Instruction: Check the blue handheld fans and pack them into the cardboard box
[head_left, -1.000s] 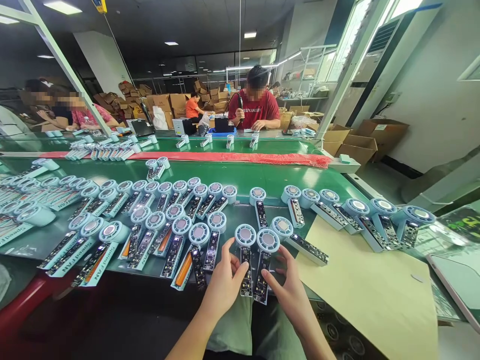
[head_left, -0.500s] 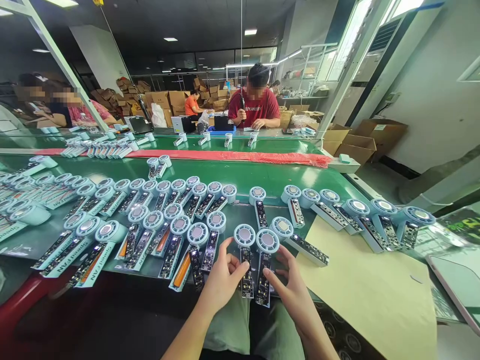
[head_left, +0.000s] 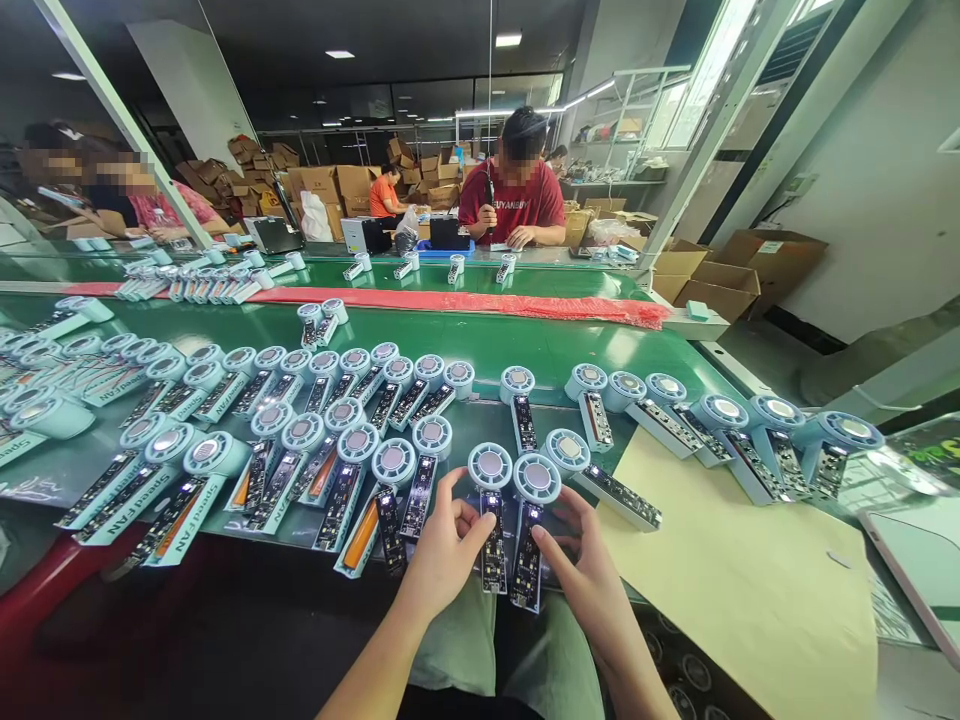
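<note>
Fan [head_left: 492, 500] is held by left hand [head_left: 442, 550], another fan [head_left: 529, 515] by right hand [head_left: 585, 565], thumbs [head_left: 478, 537] on top, maybe so neither wobbles. More fans [head_left: 357, 442] lie around both hands.

At the near edge of the table [head_left: 480, 425], two fans [head_left: 493, 555] stand side by side, between the left hand [head_left: 442, 550] and the right hand [head_left: 589, 560]. From here I see rows of fans [head_left: 302, 432] spreading from the left hand out toward the table's left edge. A paper sheet [head_left: 735, 570] covers the near right corner, with more fans [head_left: 724, 410] lined along its far edge. Across the table, behind all these, runs a plastic strip [head_left: 420, 300]; beyond it, four fans [head_left: 456, 268] lie before a seated worker [head_left: 517, 205], with cartons [head_left: 330, 185] behind to the left.
</note>
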